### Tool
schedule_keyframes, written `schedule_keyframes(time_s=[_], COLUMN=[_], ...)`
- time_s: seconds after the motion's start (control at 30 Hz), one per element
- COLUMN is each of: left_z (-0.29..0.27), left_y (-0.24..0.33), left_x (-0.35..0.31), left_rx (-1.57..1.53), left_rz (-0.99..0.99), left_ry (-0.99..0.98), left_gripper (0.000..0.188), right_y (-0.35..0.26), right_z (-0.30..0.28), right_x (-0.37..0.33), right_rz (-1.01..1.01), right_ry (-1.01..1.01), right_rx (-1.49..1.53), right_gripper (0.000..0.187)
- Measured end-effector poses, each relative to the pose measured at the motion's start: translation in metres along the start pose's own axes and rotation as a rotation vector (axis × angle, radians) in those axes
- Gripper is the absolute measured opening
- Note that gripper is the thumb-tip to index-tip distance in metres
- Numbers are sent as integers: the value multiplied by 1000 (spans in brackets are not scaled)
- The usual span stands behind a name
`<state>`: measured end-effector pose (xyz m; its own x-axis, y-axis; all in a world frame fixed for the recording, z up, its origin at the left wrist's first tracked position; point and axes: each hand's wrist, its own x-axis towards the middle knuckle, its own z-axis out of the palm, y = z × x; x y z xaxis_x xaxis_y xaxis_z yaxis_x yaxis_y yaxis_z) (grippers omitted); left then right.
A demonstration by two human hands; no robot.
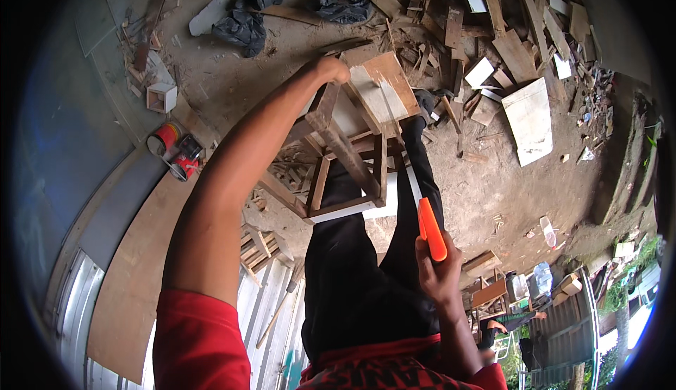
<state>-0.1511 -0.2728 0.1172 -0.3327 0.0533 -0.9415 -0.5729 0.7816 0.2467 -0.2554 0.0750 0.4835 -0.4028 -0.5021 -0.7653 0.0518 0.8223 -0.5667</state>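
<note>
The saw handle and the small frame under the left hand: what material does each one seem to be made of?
The saw handle, gripped by the right hand, looks like moulded plastic: uniform bright orange, smooth, with no grain. The blade is too blurred to judge. The frame, with the left hand resting on its top, looks like bare unpainted wood: brown slats with rough edges. The pale board on it is probably wood too.

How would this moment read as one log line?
left hand: steadies wooden board | right hand: grips orange-handled saw | foot: on wooden frame

Orange saw handle (pixel 432 229), red sleeve (pixel 197 341), black trousers (pixel 359 277), red cans (pixel 176 149)
</note>
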Motion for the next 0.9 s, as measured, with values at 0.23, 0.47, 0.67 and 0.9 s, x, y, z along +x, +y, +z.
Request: schedule_keyframes(time_s=[0.23, 0.47, 0.67, 0.9], left_z=[-35, -62, -49, -50], left_y=[1, 35, 30, 8], left_x=[28, -7, -28, -112], left_rx=[-671, -619, -785, -933], left_rz=[-220, -281, -294, -106], left_ry=[-344, -147, -123, 30], left_gripper=[44, 37, 37, 84], right_y=[10, 6, 4, 5], right_z=[-17, 56, 96, 91], right_x=[15, 102, 136, 146], right_rz=[85, -402, -405, -301], right_ry=[-15, 130, 124, 114], right_rx=[-36, -85, -228, -140], right_gripper=[34, 75, 56, 45])
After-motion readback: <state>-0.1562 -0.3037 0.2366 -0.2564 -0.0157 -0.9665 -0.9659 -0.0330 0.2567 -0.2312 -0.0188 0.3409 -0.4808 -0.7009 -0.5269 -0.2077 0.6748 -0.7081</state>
